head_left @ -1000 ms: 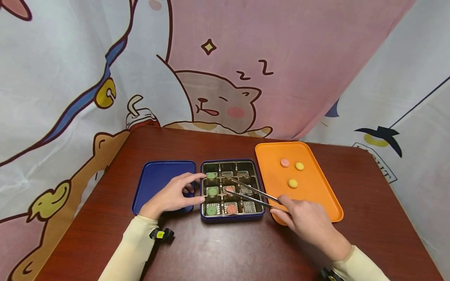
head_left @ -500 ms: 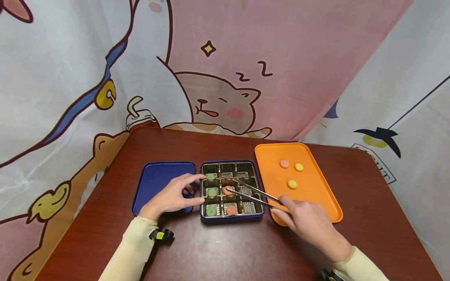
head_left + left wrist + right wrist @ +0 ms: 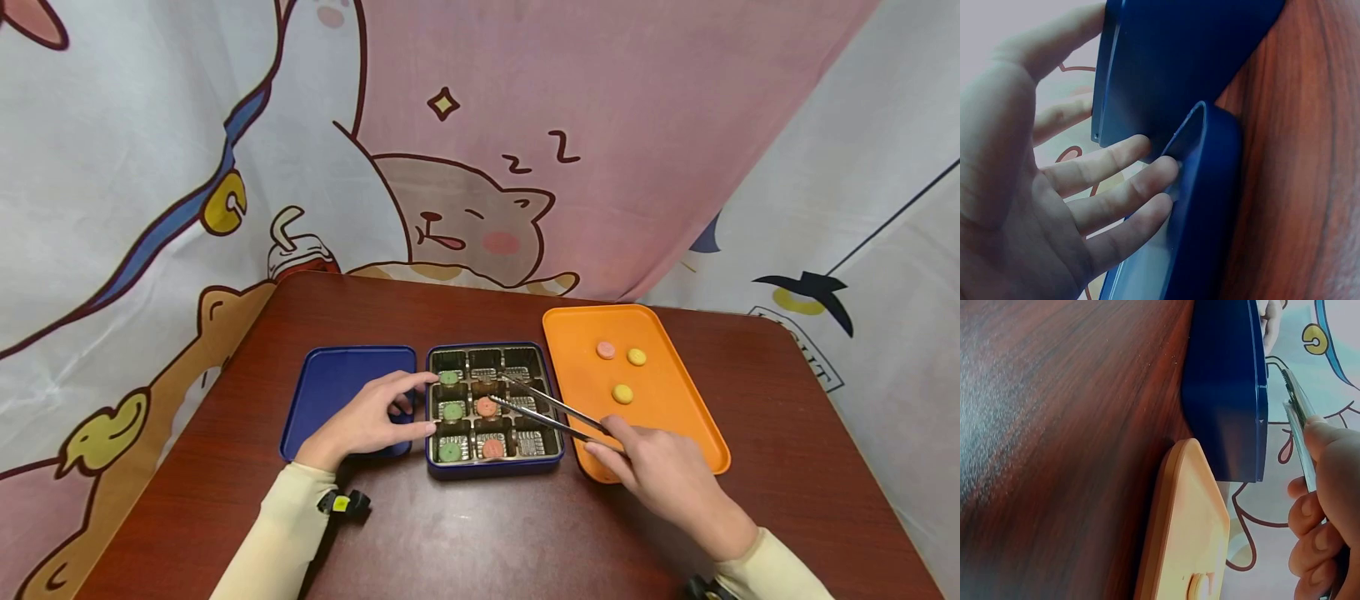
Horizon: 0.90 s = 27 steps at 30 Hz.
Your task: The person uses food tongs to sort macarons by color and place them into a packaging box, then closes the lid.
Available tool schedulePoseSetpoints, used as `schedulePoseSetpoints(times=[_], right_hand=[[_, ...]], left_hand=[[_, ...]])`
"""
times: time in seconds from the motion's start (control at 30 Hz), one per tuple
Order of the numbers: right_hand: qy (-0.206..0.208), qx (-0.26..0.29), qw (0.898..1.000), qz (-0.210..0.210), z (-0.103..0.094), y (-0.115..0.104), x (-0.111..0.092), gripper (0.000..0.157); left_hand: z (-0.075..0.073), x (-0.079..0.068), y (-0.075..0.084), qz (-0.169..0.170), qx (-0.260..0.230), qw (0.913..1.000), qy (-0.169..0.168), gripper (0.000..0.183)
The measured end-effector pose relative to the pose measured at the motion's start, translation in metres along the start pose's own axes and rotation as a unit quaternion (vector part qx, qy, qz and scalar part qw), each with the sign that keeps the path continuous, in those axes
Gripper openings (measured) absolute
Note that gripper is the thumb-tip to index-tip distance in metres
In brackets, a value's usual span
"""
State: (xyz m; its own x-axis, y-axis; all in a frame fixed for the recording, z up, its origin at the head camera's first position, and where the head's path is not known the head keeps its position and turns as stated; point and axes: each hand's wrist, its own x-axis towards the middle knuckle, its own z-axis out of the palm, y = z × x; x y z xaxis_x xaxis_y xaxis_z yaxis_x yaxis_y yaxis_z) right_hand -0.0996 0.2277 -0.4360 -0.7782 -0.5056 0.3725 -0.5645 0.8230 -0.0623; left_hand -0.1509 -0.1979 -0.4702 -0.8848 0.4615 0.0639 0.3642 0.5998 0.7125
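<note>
My right hand holds metal tongs over a blue box with a compartmented insert. The tongs' arms are spread, with nothing between their tips. In the middle compartment lies an orange-pink round macaron-like piece, just left of the nearer tip. Another orange-pink piece sits in the front middle compartment. Green pieces fill the left column. My left hand touches the box's left side with thumb and index fingertip. In the left wrist view its other fingers are loosely extended near the blue lid.
An orange tray to the right of the box carries a pink piece and two yellow pieces. The blue lid lies left of the box, partly under my left hand. A printed curtain hangs behind the table.
The tongs have let go of the orange-pink piece, which stays in the middle compartment. Their tips have moved slightly right and away from it. My left hand has not moved.
</note>
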Motion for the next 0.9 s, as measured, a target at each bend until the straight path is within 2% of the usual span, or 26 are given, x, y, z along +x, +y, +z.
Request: schedulePoseSetpoints(times=[0.5, 0.9], right_hand=[[0.013, -0.009, 1.000, 0.016, -0.005, 0.014, -0.001, 0.029], [0.013, -0.032, 0.997, 0.071, -0.007, 0.035, -0.007, 0.031]], left_hand=[[0.000, 0.000, 0.000, -0.001, 0.001, 1.0000, -0.001, 0.073], [0.000, 0.000, 0.000, -0.001, 0.001, 1.0000, -0.001, 0.073]])
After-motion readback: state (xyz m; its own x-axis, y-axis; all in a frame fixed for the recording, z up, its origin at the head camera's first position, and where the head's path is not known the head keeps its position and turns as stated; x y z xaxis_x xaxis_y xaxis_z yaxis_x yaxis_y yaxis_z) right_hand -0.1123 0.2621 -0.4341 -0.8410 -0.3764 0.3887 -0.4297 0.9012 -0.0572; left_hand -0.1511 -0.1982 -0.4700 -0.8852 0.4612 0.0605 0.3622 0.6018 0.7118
